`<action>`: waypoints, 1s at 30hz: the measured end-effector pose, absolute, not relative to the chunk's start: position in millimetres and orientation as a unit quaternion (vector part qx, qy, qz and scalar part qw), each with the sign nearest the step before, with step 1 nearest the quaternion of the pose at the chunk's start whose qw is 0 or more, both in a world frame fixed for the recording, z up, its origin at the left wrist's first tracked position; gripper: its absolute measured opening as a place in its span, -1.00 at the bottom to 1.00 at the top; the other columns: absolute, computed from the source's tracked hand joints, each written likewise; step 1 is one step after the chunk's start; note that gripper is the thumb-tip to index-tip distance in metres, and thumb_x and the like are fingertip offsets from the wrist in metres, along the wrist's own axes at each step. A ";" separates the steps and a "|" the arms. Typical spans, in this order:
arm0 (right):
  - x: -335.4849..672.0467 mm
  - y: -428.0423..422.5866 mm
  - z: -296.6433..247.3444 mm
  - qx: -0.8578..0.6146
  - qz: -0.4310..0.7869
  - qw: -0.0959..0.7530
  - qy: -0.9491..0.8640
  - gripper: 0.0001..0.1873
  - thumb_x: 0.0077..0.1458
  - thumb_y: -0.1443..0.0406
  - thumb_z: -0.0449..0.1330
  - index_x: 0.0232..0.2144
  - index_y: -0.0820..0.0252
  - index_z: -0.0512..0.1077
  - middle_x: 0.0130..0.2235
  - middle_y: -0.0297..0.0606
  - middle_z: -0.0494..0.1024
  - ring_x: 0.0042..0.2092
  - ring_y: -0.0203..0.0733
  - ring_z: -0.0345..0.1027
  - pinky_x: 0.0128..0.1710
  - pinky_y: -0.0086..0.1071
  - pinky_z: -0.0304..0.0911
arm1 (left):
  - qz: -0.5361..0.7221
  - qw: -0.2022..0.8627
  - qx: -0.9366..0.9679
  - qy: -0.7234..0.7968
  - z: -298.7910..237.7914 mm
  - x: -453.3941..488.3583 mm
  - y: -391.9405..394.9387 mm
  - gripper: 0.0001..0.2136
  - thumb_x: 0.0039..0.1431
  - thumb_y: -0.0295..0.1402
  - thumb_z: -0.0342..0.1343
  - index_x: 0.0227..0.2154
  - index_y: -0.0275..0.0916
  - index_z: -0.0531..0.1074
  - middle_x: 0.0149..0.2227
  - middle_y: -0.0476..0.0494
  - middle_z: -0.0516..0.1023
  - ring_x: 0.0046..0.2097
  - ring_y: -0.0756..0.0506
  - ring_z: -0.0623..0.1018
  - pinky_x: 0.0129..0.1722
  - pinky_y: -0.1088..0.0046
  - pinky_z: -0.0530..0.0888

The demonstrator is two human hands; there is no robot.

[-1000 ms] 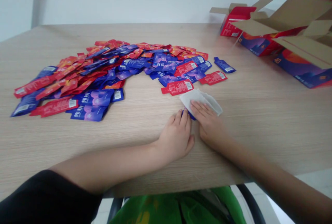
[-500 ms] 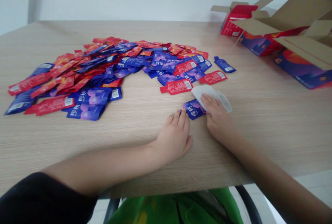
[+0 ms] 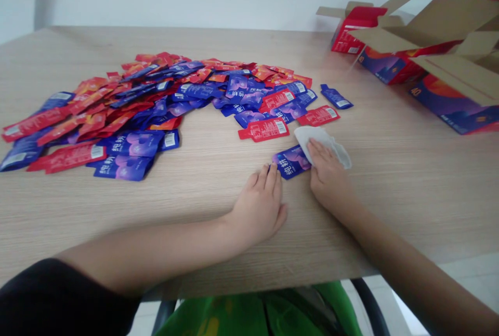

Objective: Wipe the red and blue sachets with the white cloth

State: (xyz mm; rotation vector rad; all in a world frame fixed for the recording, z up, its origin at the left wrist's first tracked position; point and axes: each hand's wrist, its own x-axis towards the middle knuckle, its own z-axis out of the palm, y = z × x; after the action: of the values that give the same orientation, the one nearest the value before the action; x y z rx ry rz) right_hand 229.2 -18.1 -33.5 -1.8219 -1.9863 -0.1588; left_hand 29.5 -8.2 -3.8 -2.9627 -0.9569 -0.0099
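Two hands lie open: left hand [image 3: 259,206] touching a blue sachet [image 3: 291,161], right hand [image 3: 328,180] pressing a white tissue [image 3: 320,141].

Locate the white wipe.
Head view, right of centre: the white wipe lies under the right hand, just right of a blue sachet on the wooden table.

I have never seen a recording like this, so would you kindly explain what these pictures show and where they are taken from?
One camera worn on a person's head took these pictures, looking forward and down; no machine is involved. The bare arms are the wearer's. The left hand lies flat on the table, its fingertips at a blue sachet. The right hand rests on a white cloth beside that sachet. Neither hand grips anything. A heap of red and blue sachets covers part of the wood-grain table, and an open cardboard carton stands far right.
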 end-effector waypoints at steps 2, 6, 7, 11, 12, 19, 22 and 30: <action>218.4 -23.6 -34.8 -0.623 -0.054 0.206 -0.752 -0.35 0.06 0.50 -0.08 0.23 0.50 0.20 0.28 0.13 0.22 0.34 0.03 0.01 0.29 0.03 0.05 | -0.006 0.015 -0.950 -0.312 -4.4 29.8 -8.3 -0.40 0.29 -0.21 -0.13 0.23 -0.65 0.16 0.29 -0.59 0.15 0.29 -0.41 0.24 0.19 0.10 0.25; 201.3 -29.4 -34.1 -0.540 -0.030 0.194 -0.818 -0.35 0.03 0.49 -0.08 0.21 0.43 0.25 0.28 0.03 0.25 0.32 -0.06 0.05 0.31 -0.05 0.02 | -0.011 0.010 -0.950 -0.312 -4.8 29.0 -8.6 -0.41 0.29 -0.21 -0.13 0.21 -0.64 0.18 0.27 -0.58 0.21 0.30 -0.40 0.23 0.20 0.12 0.24; 204.9 -27.7 -33.4 -0.548 -0.028 0.196 -0.813 -0.35 0.04 0.50 -0.09 0.21 0.42 0.25 0.28 0.02 0.25 0.32 -0.07 0.06 0.31 -0.04 0.02 | -0.011 0.009 -0.950 -0.312 -5.0 28.7 -8.7 -0.40 0.29 -0.20 -0.14 0.22 -0.64 0.18 0.28 -0.58 0.20 0.30 -0.40 0.22 0.21 0.13 0.24; 233.3 -17.9 -32.6 -0.636 -0.043 0.223 -0.737 -0.34 0.06 0.52 -0.10 0.24 0.40 0.21 0.28 0.05 0.26 0.33 -0.02 0.05 0.29 0.04 0.03 | -0.006 0.007 -0.950 -0.313 -6.2 28.6 -9.8 -0.40 0.30 -0.20 -0.15 0.24 -0.62 0.14 0.31 -0.58 0.12 0.31 -0.40 0.22 0.20 0.11 0.25; 235.8 -17.6 -33.0 -0.647 -0.049 0.225 -0.726 -0.35 0.06 0.52 -0.10 0.24 0.42 0.20 0.28 0.08 0.25 0.33 -0.01 0.04 0.29 0.05 0.03 | -0.006 0.007 -0.949 -0.314 -6.5 28.8 -10.1 -0.40 0.30 -0.20 -0.15 0.25 -0.61 0.14 0.31 -0.57 0.11 0.31 -0.40 0.21 0.20 0.11 0.25; 206.2 -27.7 -34.0 -0.541 -0.019 0.184 -0.820 -0.34 0.03 0.51 -0.10 0.22 0.43 0.23 0.30 0.02 0.22 0.34 -0.06 0.01 0.32 -0.04 0.01 | -0.011 0.016 -0.948 -0.318 -5.3 29.6 -10.4 -0.40 0.28 -0.20 -0.12 0.22 -0.61 0.19 0.29 -0.55 0.19 0.31 -0.37 0.22 0.21 0.13 0.24; 223.2 -22.1 -33.4 -0.598 -0.022 0.202 -0.776 -0.32 0.05 0.52 -0.10 0.25 0.36 0.19 0.30 0.00 0.23 0.34 -0.05 0.02 0.31 0.03 0.01 | -0.002 0.015 -0.949 -0.314 -3.8 29.3 -10.1 -0.40 0.29 -0.20 -0.14 0.24 -0.60 0.16 0.30 -0.55 0.14 0.31 -0.37 0.22 0.21 0.11 0.24; 211.9 -32.0 -34.5 -0.554 -0.026 0.187 -0.811 -0.32 0.02 0.52 -0.08 0.23 0.42 0.22 0.30 0.02 0.21 0.34 -0.05 0.00 0.31 -0.02 0.02 | -0.009 0.004 -0.948 -0.319 -5.4 29.3 -10.3 -0.40 0.30 -0.21 -0.15 0.23 -0.64 0.16 0.30 -0.59 0.14 0.31 -0.40 0.21 0.22 0.10 0.23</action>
State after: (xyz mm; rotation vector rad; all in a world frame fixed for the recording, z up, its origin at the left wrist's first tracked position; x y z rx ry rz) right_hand 211.9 -32.0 -34.5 -1.5588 -2.2827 -0.0725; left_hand 29.3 -10.3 -5.4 -2.9703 -0.9994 -0.0273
